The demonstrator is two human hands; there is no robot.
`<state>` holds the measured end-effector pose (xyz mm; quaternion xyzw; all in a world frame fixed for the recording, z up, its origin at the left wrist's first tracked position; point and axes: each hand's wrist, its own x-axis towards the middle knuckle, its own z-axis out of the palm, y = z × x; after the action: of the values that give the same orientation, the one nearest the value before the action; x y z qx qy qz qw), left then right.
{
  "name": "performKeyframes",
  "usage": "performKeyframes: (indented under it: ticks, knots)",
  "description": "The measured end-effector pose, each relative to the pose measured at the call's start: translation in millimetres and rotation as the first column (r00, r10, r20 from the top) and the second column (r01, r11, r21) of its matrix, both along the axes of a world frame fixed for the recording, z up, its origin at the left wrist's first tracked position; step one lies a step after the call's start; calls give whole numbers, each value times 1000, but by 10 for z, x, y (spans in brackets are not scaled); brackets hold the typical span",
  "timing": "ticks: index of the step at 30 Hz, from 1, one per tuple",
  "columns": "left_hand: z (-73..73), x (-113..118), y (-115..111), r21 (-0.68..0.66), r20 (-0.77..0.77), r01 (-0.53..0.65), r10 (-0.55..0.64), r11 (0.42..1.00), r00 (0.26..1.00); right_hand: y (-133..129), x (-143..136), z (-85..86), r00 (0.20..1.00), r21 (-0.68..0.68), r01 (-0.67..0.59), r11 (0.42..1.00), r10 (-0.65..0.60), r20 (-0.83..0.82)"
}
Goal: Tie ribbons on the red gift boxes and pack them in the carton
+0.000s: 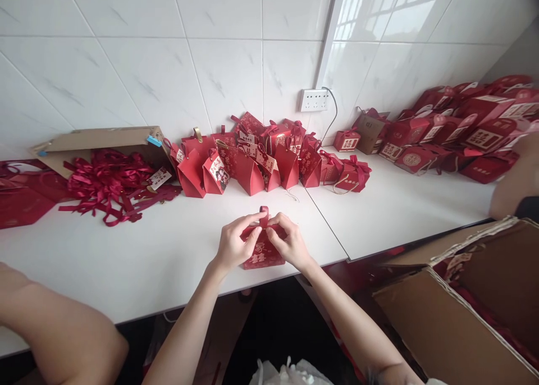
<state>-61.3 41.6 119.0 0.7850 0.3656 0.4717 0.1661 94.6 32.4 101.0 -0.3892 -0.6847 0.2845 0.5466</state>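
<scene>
A small red gift box [264,257] with gold Chinese characters stands upright near the table's front edge. A dark red ribbon loop [264,216] rises from the middle of its top. My left hand [239,240] pinches the top edge on the left of the loop, thumb in front and fingers behind. On the other side, my right hand [288,240] grips the same top edge with its thumb close to the loop. The fingertips behind the box are partly hidden. Behind it stand several red gift boxes [251,173], some with ribbon handles.
A cardboard box [113,138] on its side spills dark red ribbons [112,183]. More red boxes [438,132] pile up at the back right. An open carton [471,312] stands below at right. Other people's arms [63,323] reach in from both sides. A socket strip [315,100] hangs behind.
</scene>
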Motion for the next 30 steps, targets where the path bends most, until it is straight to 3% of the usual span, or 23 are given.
performKeyframes:
  ticks: [4,8,10,13,16,18,21,24,27,30]
  knots:
    - [6,-71,-30,-79,146,113,-101,990,984,0,36,9,1000,-20,4,1000,-4,-4]
    - [-155,-225,-128,-184,272,63,-11,981,962,39,217,46,966,-135,144,980,-169,-197]
    - [-276,-227,-218,-281,305,45,45,959,951,54,309,53,883,-209,222,952,-287,-371]
    - [-360,-86,-376,-409,334,115,31,905,942,42,368,46,714,-316,179,932,-343,-610]
    - [-261,91,-494,-445,389,203,-15,872,921,-11,346,52,605,-343,55,938,-305,-736]
    - [-149,139,-528,-375,409,185,-17,908,912,-49,321,70,589,-322,-20,947,-249,-769]
    - [-11,99,-533,-213,381,107,-18,971,924,-85,303,87,610,-269,-119,956,-143,-779]
    - [93,40,-537,-108,320,88,-49,990,946,-85,303,43,669,-274,-151,950,-106,-735]
    - [223,50,-578,-121,266,56,-22,991,964,-84,289,-58,717,-333,-151,931,-129,-685]
    - [359,103,-627,-218,284,36,28,975,958,-139,238,-145,717,-411,-207,888,-148,-682]
